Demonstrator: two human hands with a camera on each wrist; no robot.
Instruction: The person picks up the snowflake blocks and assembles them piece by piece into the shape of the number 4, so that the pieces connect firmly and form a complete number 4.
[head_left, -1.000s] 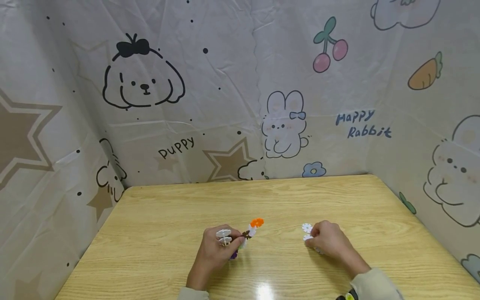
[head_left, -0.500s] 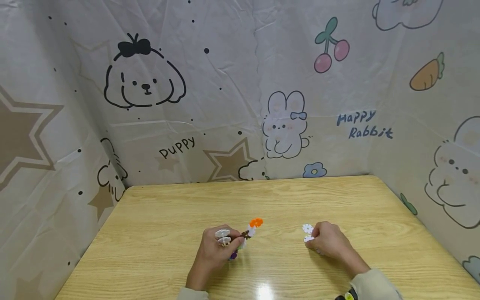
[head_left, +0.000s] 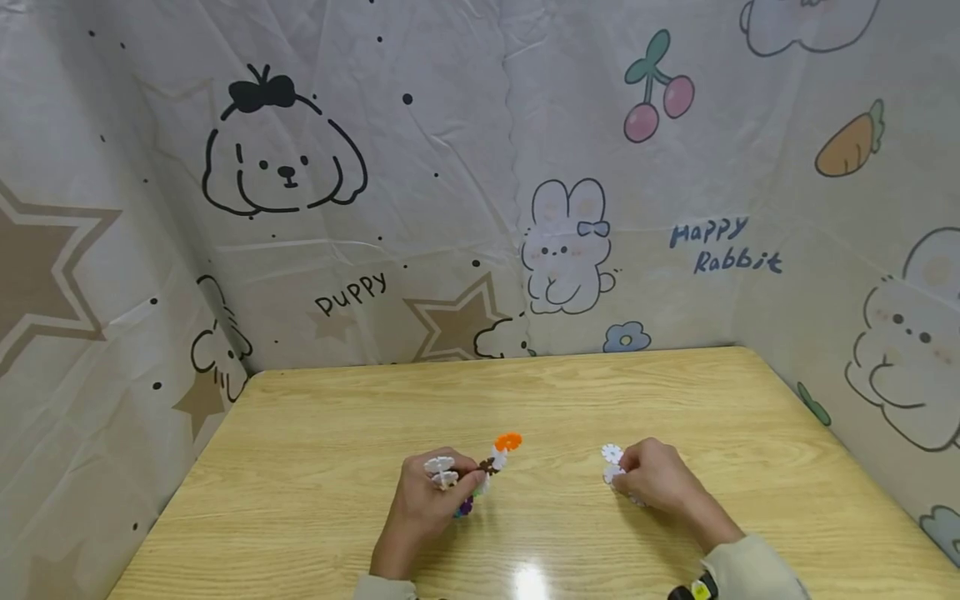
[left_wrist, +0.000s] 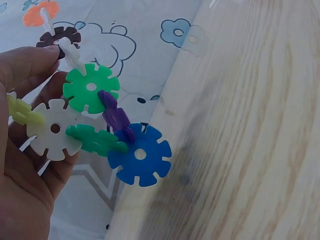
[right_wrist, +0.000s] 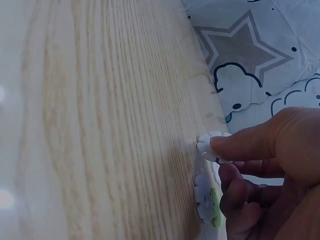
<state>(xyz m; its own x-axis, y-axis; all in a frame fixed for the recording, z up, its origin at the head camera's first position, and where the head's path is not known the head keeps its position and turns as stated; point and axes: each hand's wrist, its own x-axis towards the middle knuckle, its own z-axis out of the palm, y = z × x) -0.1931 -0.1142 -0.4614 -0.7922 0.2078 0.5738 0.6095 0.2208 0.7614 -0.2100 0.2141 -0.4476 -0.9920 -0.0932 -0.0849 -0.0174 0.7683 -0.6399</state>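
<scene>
My left hand [head_left: 429, 500] pinches a linked chain of notched plastic snowflake discs above the table. In the left wrist view my thumb lies on the brown disc [left_wrist: 60, 36], with an orange disc [left_wrist: 41, 14] at the far end. Green [left_wrist: 91, 89], purple [left_wrist: 117, 117], blue [left_wrist: 140, 156] and white [left_wrist: 45, 142] discs form a loop below. White discs [head_left: 439, 464] stick up over the back of this hand. My right hand [head_left: 660, 477] pinches a white snowflake disc [right_wrist: 204, 146] between thumb and fingers. Under it lie another white disc [right_wrist: 202, 197] and a yellow-green one [right_wrist: 216, 207].
The wood-grain table [head_left: 360, 425] spans the lower view. A cartoon-printed cloth [head_left: 435, 167] hangs behind it and along both sides. A dark band with a yellow spot [head_left: 699, 590] shows at the right sleeve [head_left: 753, 568].
</scene>
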